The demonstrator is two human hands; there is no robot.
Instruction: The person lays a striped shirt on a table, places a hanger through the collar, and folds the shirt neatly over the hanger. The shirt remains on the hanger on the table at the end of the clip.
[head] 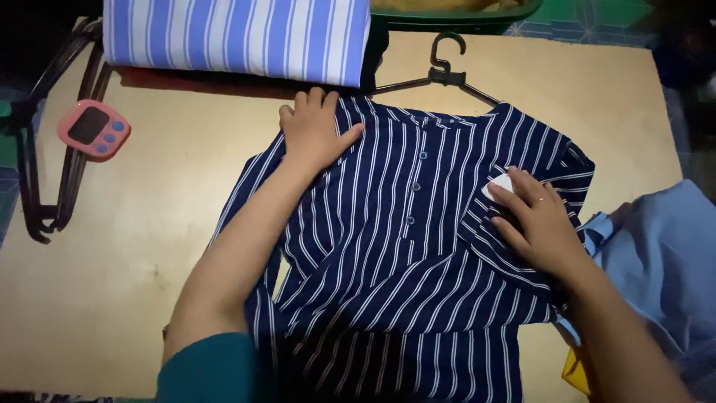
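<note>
The left hand (313,130) lies flat, palm down, fingers spread a little, pressing on the left shoulder of a navy shirt with white stripes (403,254); it grips nothing. The right hand (538,222) rests on the shirt's right side, fingers loosely curled over folded cloth, its fingertips touching a small white tag (498,185); whether it pinches the cloth cannot be told. A ring shows on one finger.

The shirt lies front up across the middle of a pale wooden table (142,246), its buttoned placket running down the centre, collar toward the far edge. A black hanger (446,69) sits in the neck, its hook pointing far. The right sleeve is folded inward under the right hand.

At the far left edge lies a folded cloth in light blue and white stripes (239,37). Left of it, a pink digital timer (94,129) rests on a bunch of black hangers (45,172) at the table's left edge. On the right, just beside the right wrist, a plain light blue garment (656,261) lies heaped. A green tray rim (462,19) shows at the far edge.
</note>
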